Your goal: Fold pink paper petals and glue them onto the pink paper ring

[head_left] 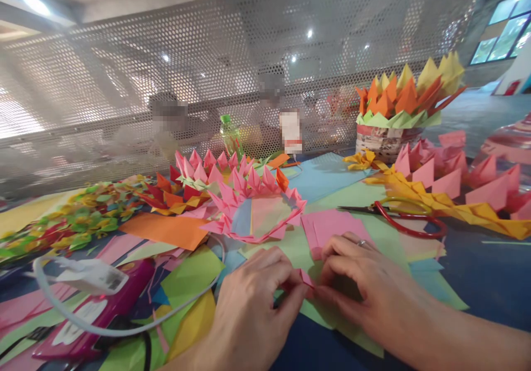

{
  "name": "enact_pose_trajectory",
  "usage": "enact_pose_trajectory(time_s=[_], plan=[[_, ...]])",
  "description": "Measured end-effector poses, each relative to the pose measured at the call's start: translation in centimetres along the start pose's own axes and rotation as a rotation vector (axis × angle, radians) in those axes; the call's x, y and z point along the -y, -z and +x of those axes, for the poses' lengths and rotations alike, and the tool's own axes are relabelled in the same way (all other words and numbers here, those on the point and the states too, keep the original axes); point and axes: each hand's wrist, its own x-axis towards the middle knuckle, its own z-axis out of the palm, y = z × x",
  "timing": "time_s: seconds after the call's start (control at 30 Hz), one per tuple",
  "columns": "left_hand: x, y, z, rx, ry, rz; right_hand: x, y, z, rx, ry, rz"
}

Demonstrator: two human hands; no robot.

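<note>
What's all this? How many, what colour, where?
Folded piece: one, pink, between hands
Paper ring: one, pink, centre
Folded points: many, pink, yellow, red, orange, centre and right
Pot: one, multicoloured, back right
Scissors: one pair, red and yellow handles, right
Sheets: many, mixed colours, across table
Cutouts: many, green, yellow, red, left
Power strip: one, magenta, front left
Charger: one, white, on strip
Cables: several, white and black, front left
Bottle: one, green cap, back centre
Mesh: one, grey, behind table
Table: one, dark blue, underneath
Window: one, bluish, upper right
Lights: several, white, above
People: at least two, blurred, behind mesh
Left hand: one, pinching folded piece
Right hand: one, at its right end
</note>
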Motion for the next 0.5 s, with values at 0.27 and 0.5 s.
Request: enact_pose_trajectory(time_s=[0.27, 0.5], plan=[[0.03, -0.08, -0.07, -0.016, -0.01, 0.021, 0.14, -0.1, -0.24, 0.038, -0.004, -0.102], [0.16, -0.06, -0.26, -0.01, -0.02, 0.014, 0.59, 0.29, -0.15, -0.01, -0.005, -0.09]])
